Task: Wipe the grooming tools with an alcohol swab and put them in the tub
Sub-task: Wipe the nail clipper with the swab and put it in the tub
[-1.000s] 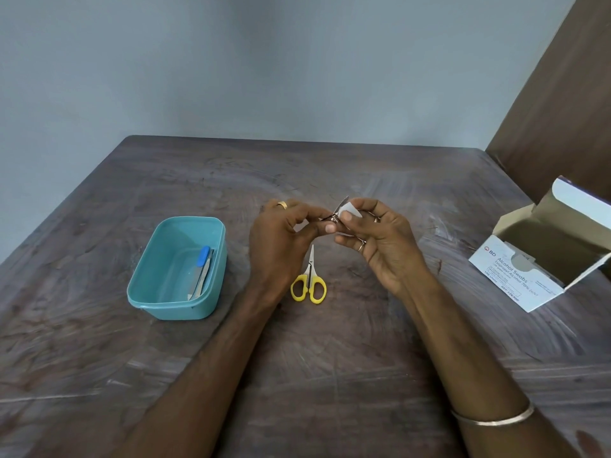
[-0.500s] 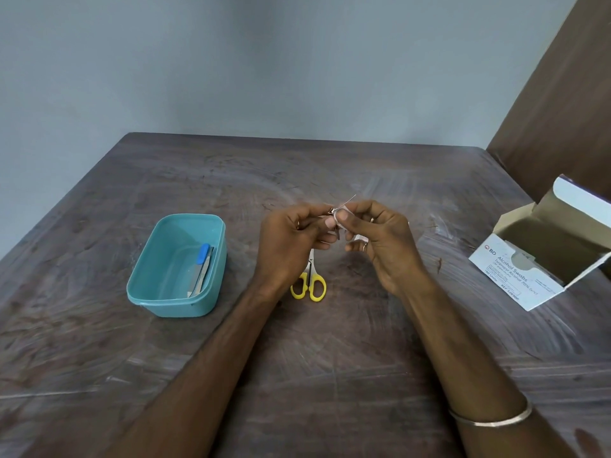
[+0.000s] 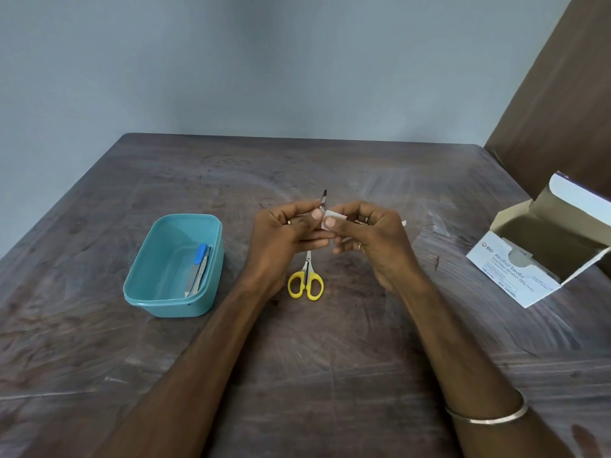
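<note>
Above the middle of the table my left hand grips a small metal grooming tool; only its thin pointed tip shows above my fingers. My right hand pinches a white alcohol swab against the tool, thumb on top. The rest of the tool is hidden between my fingers. Small scissors with yellow handles lie on the table just below my hands. The teal tub stands to the left and holds a blue-capped tool and a metal file.
An open white box of alcohol swabs stands at the right edge of the dark wooden table. A brown panel rises behind it. A scrap of white wrapper peeks out behind my right hand.
The tool's tip has swung upright and sticks out higher above my left fingers. My right hand has slid the swab along the tool. The scissors and tub have not moved.
</note>
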The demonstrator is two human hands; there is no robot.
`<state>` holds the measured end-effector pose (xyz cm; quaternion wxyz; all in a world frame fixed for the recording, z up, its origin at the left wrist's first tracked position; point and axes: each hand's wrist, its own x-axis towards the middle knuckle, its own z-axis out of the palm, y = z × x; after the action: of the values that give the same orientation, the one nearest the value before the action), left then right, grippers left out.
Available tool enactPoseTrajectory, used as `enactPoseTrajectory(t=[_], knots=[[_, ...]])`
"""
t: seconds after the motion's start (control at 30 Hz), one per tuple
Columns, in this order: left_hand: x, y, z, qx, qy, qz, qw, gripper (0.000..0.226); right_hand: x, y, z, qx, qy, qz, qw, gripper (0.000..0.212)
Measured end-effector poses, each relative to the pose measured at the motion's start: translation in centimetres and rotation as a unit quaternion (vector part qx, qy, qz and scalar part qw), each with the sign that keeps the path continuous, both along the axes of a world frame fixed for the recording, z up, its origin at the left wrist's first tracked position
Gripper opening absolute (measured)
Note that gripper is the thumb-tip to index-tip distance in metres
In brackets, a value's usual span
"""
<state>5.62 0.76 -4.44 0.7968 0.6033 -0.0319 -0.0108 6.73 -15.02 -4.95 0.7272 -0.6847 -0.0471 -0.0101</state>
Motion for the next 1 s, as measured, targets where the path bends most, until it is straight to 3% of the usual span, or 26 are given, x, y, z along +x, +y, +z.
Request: enactPoseTrajectory(t=[0.3,0.43,0.7,1.0], knots=[[-0.19,-0.16,0.23,0.010,-0.001,-0.031,0.999,0.026,0.01,0.24,-0.20,-0.019,-0.034,-0.040,0.998,0.010],[-0.20,0.02,0.26,0.015,0.001,-0.005,1.000,0.023,-0.04,0.18,-0.20,-0.011,-0.026,-0.018,0.999,0.007],[0.18,0.16,0.01,0.018,0.001,0.040,0.999,0.017,0.12,-0.44,-0.27,0.012,0.014,0.039,0.999,0.020],[0.21,0.16,-0.37,0.081,-0.038,0.021,0.996,0.023,0.00,0.24,-0.29,0.001,0.018,0.009,1.000,0.011]])
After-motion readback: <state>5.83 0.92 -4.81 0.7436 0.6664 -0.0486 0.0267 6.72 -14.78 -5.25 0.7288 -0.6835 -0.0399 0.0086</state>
